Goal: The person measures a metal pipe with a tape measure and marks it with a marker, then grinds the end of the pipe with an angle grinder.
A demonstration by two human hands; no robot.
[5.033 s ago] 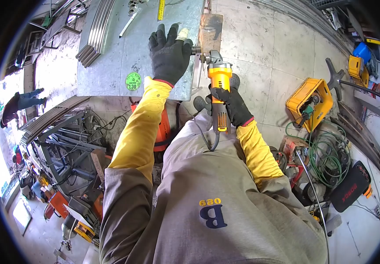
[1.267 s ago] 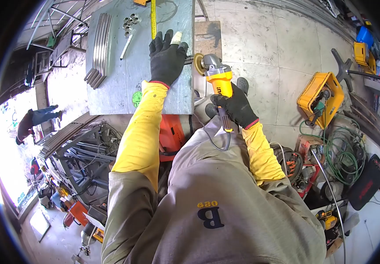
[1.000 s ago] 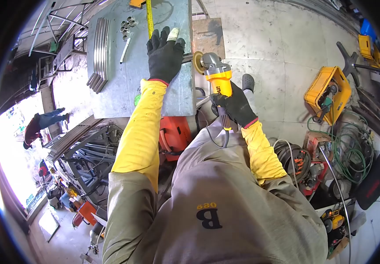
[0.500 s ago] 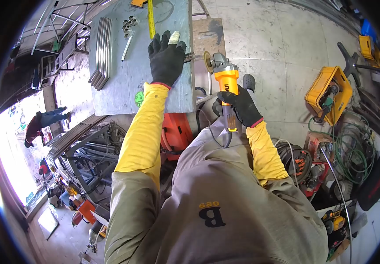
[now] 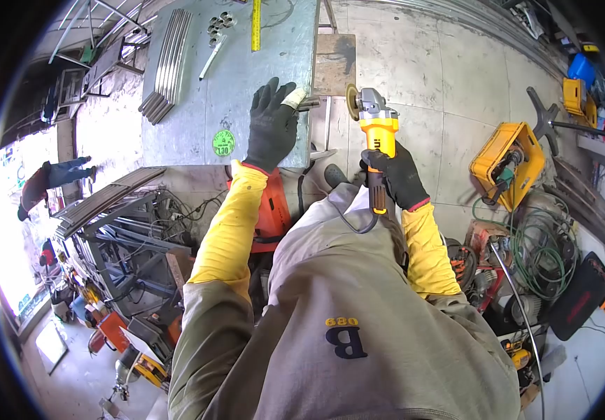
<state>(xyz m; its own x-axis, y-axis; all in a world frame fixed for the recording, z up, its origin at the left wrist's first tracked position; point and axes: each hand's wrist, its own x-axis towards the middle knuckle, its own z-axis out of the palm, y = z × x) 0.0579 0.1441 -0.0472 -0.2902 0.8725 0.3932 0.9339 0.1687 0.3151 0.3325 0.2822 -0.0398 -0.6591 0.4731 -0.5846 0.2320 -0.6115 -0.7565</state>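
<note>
My right hand, in a black glove, is closed around the body of a yellow and grey angle grinder. The grinder's disc stands upright just off the table's right edge, a small gap from a short metal tube end that juts out there. My left hand, gloved with a white-wrapped thumb, lies palm down on the grey metal table. Its fingers are stretched out, and the thumb reaches to the tube end. Whether the palm covers more tube is hidden.
Several long metal tubes, short tube pieces, a white marker-like stick and a yellow tape measure lie on the table. A yellow crate is to the right. Another person is far left.
My left hand has shifted toward the table's near right corner, its thumb now beside the tube end. The grinder is still held, slightly farther right in view. The whole view has shifted.
</note>
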